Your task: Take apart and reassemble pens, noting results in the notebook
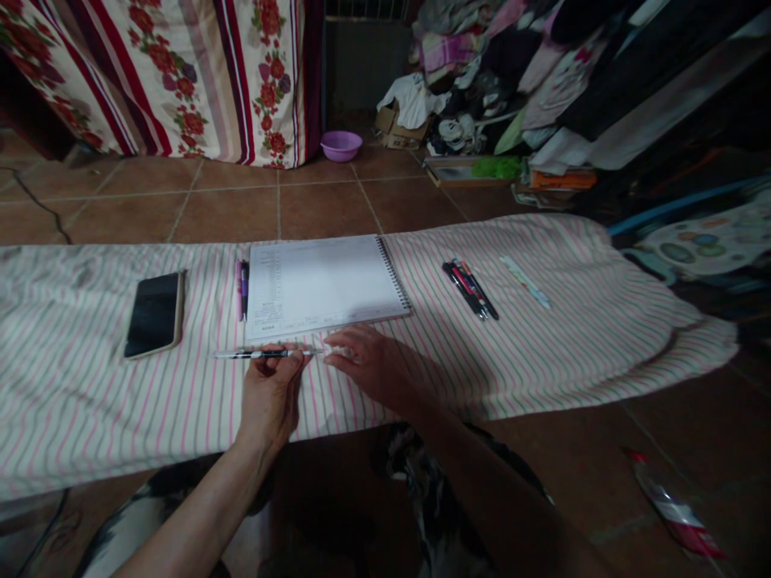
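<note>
My left hand [272, 395] pinches a slim black and silver pen [253, 353] that lies sideways over the striped cloth [542, 353] of a low board. My right hand [370, 363] has its fingers closed on a small white piece [338, 351] at the pen's right tip. Just beyond both hands lies an open spiral notebook [325, 285] with a printed table on its left side. Two pens, pink and purple [242, 287], rest against the notebook's left edge.
A dark phone [154, 313] lies left on the cloth. Several pens [470, 289] and a pale ruler-like strip [525, 282] lie right of the notebook. Beyond are tiled floor, a purple bowl [340, 145], a floral bedcover [181, 72] and piled clothes [530, 80]. A plastic packet [675, 514] lies on the floor right.
</note>
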`<state>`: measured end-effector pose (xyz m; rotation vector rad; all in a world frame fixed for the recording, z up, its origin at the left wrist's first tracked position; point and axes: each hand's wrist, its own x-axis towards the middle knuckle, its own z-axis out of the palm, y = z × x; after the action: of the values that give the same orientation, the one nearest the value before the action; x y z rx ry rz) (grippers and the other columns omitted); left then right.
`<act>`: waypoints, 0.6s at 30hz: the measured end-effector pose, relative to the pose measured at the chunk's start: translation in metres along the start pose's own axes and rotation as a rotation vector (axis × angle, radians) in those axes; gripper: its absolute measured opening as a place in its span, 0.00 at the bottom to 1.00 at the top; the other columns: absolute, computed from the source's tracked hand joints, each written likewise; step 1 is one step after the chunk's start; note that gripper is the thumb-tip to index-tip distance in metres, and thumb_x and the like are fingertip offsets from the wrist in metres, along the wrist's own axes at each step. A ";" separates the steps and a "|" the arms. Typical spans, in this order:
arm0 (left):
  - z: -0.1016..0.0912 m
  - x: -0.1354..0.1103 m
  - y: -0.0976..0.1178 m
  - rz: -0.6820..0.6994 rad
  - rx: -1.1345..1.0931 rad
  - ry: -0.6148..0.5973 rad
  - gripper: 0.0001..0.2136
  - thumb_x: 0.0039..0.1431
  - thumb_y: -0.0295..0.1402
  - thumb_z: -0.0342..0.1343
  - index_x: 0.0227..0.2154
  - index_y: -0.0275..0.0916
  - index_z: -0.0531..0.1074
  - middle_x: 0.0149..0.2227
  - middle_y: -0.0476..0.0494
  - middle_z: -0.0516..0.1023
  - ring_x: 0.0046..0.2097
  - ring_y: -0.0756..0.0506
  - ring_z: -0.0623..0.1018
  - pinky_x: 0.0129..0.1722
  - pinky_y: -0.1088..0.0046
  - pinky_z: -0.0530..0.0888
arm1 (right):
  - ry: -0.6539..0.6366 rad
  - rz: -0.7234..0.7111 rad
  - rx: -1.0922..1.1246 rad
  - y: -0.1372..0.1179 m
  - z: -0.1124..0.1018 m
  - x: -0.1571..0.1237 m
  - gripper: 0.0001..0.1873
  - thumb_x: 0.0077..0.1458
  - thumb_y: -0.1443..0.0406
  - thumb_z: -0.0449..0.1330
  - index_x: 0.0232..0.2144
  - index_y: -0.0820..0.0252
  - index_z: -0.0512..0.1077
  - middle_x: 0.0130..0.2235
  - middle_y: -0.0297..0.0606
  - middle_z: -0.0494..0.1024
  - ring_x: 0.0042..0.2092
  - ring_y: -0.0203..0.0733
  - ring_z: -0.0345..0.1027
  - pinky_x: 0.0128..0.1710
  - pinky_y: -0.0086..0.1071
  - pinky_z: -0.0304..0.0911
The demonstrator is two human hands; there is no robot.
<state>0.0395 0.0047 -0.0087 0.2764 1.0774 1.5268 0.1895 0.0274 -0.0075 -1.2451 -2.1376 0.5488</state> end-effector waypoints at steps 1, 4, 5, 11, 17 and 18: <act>0.000 0.000 0.000 0.005 0.003 -0.004 0.15 0.32 0.22 0.67 0.23 0.36 0.67 0.21 0.56 0.69 0.28 0.54 0.73 0.40 0.73 0.73 | -0.002 -0.030 -0.005 -0.002 0.001 0.001 0.10 0.52 0.62 0.61 0.37 0.60 0.72 0.39 0.39 0.77 0.43 0.41 0.69 0.45 0.33 0.62; 0.000 0.000 0.000 0.006 0.004 -0.002 0.15 0.31 0.22 0.67 0.23 0.36 0.67 0.21 0.56 0.69 0.29 0.53 0.74 0.39 0.75 0.72 | -0.031 -0.065 -0.034 -0.007 0.005 0.003 0.10 0.51 0.62 0.61 0.37 0.60 0.72 0.38 0.39 0.78 0.43 0.40 0.69 0.44 0.33 0.62; 0.001 0.000 -0.001 0.002 0.003 0.000 0.15 0.31 0.22 0.67 0.23 0.36 0.67 0.21 0.56 0.70 0.29 0.53 0.74 0.38 0.75 0.72 | -0.039 -0.071 -0.043 -0.008 0.006 0.004 0.10 0.51 0.63 0.62 0.37 0.60 0.72 0.37 0.39 0.78 0.42 0.41 0.69 0.43 0.32 0.62; 0.000 0.001 -0.002 0.003 -0.007 -0.024 0.15 0.31 0.23 0.67 0.23 0.36 0.67 0.21 0.55 0.71 0.28 0.55 0.73 0.35 0.78 0.71 | -0.023 -0.104 -0.053 -0.008 0.017 0.007 0.07 0.53 0.65 0.60 0.34 0.63 0.73 0.33 0.39 0.78 0.38 0.41 0.69 0.40 0.33 0.63; -0.001 0.000 -0.003 0.001 -0.023 -0.028 0.16 0.30 0.22 0.68 0.23 0.36 0.67 0.22 0.55 0.71 0.28 0.54 0.73 0.37 0.76 0.72 | -0.019 -0.078 -0.068 -0.006 0.021 0.009 0.05 0.55 0.65 0.57 0.33 0.60 0.73 0.33 0.37 0.77 0.37 0.40 0.69 0.40 0.32 0.62; -0.001 0.000 -0.003 0.001 -0.022 -0.029 0.16 0.30 0.22 0.68 0.24 0.36 0.67 0.22 0.55 0.71 0.28 0.54 0.73 0.38 0.76 0.72 | -0.019 -0.073 -0.067 -0.006 0.022 0.009 0.05 0.55 0.65 0.57 0.33 0.60 0.73 0.33 0.37 0.78 0.37 0.40 0.68 0.40 0.32 0.61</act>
<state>0.0406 0.0043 -0.0113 0.2825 1.0375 1.5300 0.1680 0.0312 -0.0173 -1.1972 -2.2240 0.4625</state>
